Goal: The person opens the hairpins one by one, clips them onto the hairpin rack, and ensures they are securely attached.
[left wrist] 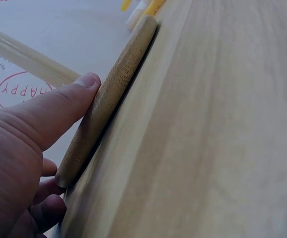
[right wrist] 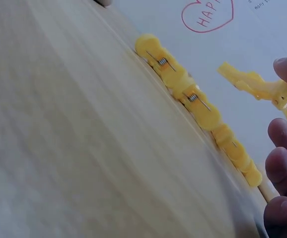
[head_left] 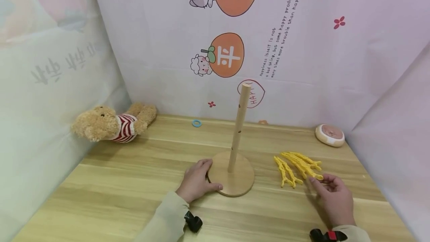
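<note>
1. The bench [head_left: 134,193] is under the wooden stand [head_left: 236,141] and carries it.
2. The wooden stand is upright, and its wide, flat base probably helps it not to tip.
3. The teddy bear [head_left: 125,127] lies down, behind and well left of the stand, maybe to be out of the way.
4. The left hand [head_left: 197,182] is at the stand's left edge. Its grip is clamped on the base's rim, likely to keep it steady.
5. The right hand [head_left: 336,197] is right of the stand. Its grip pinches one yellow clip [right wrist: 262,89] near one end, so the other end sticks out.
6. The round pink-and-white thing [head_left: 330,135] sits behind and well right of the stand.
7. The loose yellow clips [head_left: 285,171] lie right of the stand, perhaps for easy reach.
8. The blue ring [head_left: 196,126] is behind the stand, a bit left.
</note>
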Tool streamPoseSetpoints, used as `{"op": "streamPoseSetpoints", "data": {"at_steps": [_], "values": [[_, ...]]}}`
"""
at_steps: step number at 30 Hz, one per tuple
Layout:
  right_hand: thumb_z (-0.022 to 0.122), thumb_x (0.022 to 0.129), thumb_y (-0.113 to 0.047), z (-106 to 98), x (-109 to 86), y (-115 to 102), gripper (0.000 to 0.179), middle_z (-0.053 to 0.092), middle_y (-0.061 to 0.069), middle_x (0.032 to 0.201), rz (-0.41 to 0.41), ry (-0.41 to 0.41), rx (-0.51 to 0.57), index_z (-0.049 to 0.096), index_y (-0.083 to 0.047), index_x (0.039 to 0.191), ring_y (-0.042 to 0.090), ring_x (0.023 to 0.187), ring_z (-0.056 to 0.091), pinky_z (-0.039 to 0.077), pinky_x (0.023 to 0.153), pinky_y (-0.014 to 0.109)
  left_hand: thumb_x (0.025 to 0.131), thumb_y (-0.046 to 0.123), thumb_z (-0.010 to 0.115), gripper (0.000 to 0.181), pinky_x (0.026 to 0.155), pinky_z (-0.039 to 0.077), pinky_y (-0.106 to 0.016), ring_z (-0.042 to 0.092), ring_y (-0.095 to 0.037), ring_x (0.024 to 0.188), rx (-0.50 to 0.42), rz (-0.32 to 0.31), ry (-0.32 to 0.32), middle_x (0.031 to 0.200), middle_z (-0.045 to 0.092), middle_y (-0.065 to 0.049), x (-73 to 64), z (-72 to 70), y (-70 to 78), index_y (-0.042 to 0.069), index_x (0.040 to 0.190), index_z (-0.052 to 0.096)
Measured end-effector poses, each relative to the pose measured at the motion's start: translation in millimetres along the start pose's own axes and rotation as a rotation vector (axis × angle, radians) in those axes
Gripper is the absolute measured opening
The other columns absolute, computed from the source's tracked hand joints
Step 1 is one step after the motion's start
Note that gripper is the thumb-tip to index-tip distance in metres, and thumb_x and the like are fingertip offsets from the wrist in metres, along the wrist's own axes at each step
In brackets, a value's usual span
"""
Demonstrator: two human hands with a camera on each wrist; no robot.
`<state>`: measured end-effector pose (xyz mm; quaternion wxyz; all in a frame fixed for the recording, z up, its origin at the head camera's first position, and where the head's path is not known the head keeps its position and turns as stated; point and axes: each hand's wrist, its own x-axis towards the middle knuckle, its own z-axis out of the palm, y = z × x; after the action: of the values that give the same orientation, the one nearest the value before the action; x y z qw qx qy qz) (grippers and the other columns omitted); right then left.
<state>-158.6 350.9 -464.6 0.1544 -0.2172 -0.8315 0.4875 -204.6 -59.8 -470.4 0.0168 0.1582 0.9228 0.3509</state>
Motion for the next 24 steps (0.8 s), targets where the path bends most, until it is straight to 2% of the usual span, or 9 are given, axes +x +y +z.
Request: {"op": "streamPoseSetpoints", "data": {"at_steps": [6,12,16,24], "values": [[0.085,0.082,-0.035,3.9,-5.5,-5.0,0.047,0.065,-0.007,0.082,-0.066,0.014,-0.041,0.063,-0.002,0.106,0.006,0.071,0.057,0.049,0.059,0.019,0.076,0.051,0.084,0.097,0.114,0.023,-0.063,0.039,-0.04,0.139,-0.005,-0.022,-0.014,0.153,0.043,-0.015,-2.8,0.8,-0.2,0.002,0.15,0.043],[0.088,0.078,-0.029,10.9,-8.6,-14.7,0.039,0.065,-0.011,0.077,-0.142,0.034,-0.013,0.068,-0.002,0.097,0.003,0.069,0.058,0.048,0.058,0.016,0.078,0.053,0.083,0.097,0.116,0.022,-0.061,0.039,-0.038,0.14,0.011,-0.01,-0.01,0.154,0.042,-0.013,6.1,-0.9,1.2,0.006,0.152,0.042],[0.09,0.076,-0.022,16.5,-11.3,-18.8,0.033,0.066,-0.012,0.074,-0.166,0.037,0.04,0.07,-0.002,0.092,0.003,0.066,0.059,0.049,0.057,0.016,0.078,0.053,0.083,0.098,0.117,0.021,-0.06,0.038,-0.039,0.141,0.012,-0.016,-0.019,0.154,0.042,-0.013,8.2,-2.4,2.5,0.006,0.152,0.041],[0.09,0.076,-0.024,24.0,-21.4,-20.0,0.032,0.068,-0.011,0.074,-0.183,0.001,0.03,0.07,-0.002,0.09,0.003,0.068,0.06,0.049,0.059,0.016,0.076,0.052,0.084,0.097,0.116,0.024,-0.059,0.04,-0.037,0.14,0.021,-0.028,-0.017,0.153,0.044,-0.013,2.4,-1.3,2.6,0.004,0.151,0.043]]}}
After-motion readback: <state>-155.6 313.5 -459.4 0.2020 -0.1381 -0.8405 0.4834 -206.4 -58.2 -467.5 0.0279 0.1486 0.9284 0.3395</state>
